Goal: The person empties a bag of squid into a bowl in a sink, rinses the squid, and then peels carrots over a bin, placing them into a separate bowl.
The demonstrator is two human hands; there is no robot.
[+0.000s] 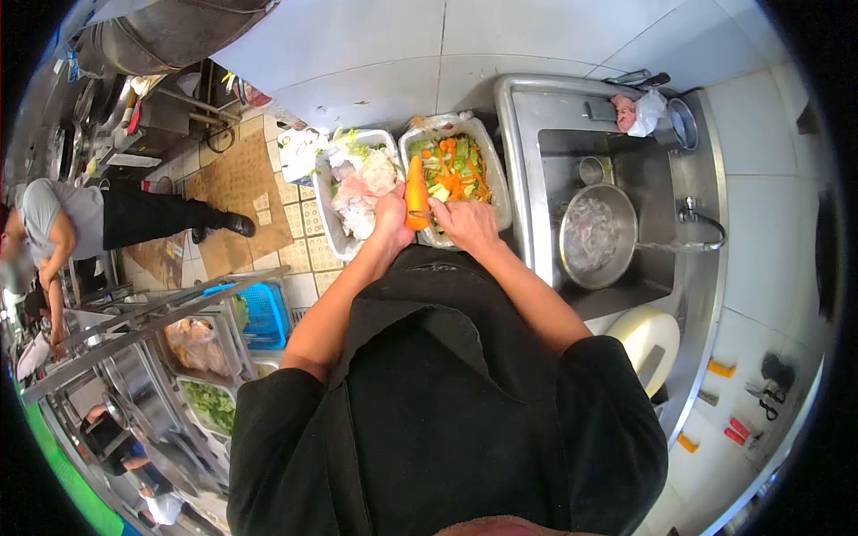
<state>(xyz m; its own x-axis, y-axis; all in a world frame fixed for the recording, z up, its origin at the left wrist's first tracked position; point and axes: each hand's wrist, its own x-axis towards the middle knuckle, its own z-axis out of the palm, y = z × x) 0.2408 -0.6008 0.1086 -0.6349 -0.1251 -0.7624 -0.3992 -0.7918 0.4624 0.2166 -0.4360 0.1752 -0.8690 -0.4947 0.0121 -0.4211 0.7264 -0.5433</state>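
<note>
My left hand (391, 216) is closed around the lower part of an orange carrot (416, 186), which points away from me. Close by on the other side, my right hand (466, 223) has its fingers curled in beside the carrot; whatever it grips is too small to make out. Both hands are over the near edges of two white bins. Green scraps and orange carrot peelings (456, 186) lie in the right bin (503, 192). The left bin (327, 214) holds pale plastic bags and some leafy bits.
To the right is a steel sink (527, 170), where a tap (710, 234) runs water into a metal bowl (597, 234). A round white board (645, 344) leans at its near end. On the left, a rack holds a blue basket (261, 314); another person (98, 219) stands beyond.
</note>
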